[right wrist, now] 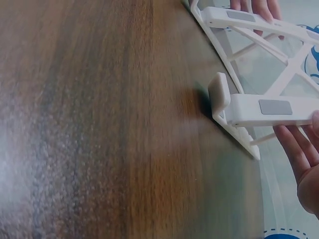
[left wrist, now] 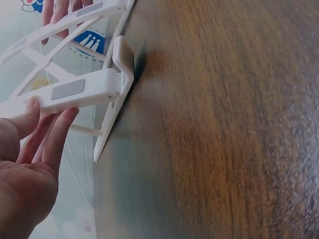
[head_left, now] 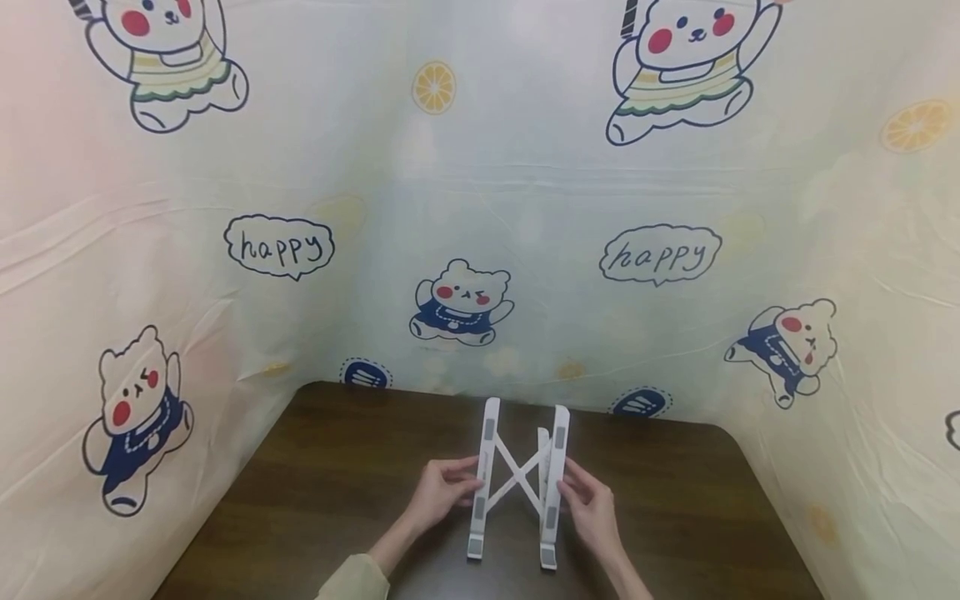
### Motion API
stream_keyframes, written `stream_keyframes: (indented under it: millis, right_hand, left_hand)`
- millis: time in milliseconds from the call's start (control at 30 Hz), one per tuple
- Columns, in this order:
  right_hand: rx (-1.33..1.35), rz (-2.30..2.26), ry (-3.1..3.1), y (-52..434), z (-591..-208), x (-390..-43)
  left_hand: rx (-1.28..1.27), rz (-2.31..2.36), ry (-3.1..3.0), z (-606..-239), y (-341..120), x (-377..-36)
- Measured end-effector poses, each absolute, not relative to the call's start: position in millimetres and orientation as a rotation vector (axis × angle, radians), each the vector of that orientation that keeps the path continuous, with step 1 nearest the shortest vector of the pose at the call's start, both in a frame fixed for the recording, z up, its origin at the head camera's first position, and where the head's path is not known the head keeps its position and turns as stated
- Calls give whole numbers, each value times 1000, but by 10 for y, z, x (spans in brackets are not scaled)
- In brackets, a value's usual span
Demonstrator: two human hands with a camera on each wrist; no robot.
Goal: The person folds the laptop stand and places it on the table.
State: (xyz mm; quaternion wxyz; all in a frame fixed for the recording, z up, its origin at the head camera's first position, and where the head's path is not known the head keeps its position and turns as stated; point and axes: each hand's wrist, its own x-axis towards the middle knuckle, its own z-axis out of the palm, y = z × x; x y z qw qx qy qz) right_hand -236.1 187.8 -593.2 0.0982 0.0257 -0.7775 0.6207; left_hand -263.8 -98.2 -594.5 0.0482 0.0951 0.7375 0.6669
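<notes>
The white folding stand (head_left: 517, 483) is standing opened on the dark worktop (head_left: 315, 492) — left hand (head_left: 442, 492) and right hand (head_left: 588, 504) are steadying its rails with straight fingers — apparently final adjustment remaining.

stand (head_left: 517, 479): white, grey pads | table (head_left: 337, 483): dark brown woodgrain | backdrop (head_left: 525, 208): cream, bear print

A dark wooden table (head_left: 337, 492) stands against a bear-printed cloth backdrop (head_left: 525, 208).
</notes>
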Motion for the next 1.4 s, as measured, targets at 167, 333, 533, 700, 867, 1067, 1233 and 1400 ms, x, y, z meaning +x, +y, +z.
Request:
stream_keyframes:
  millis: [167,333,533,700,867,1067,1233,1400]
  right_hand:
    - [85,1839,-2318,1840,-5901,-2378]
    - [98,1830,-2332,1799,-5889,-2394]
    - [102,1817,-2348,1740,-5918,-2395]
    - [100,1832,-2355,1692,-5950,-2386]
    - [129,1851,-2325,1662,-5943,-2400]
    - [140,1846,-2319,1651,-5922,-2442]
    - [146,1844,-2325,1634,-5927,-2468]
    - [162,1828,-2325,1617,-5937,-2472]
  left_hand:
    - [295,2032,2251,-5942,-974,-2625]
    - [299,2047,2245,-5944,-961,-2628]
    - [299,2053,2212,-5990,-918,-2642]
    - [301,2037,2224,-5988,-891,-2626]
    - [309,2027,2238,-5962,-859,-2632]
    - [332,2012,2257,-5937,-795,-2670]
    - [324,2027,2225,-5918,-754,-2673]
    - [323,2033,2215,-5933,-725,-2677]
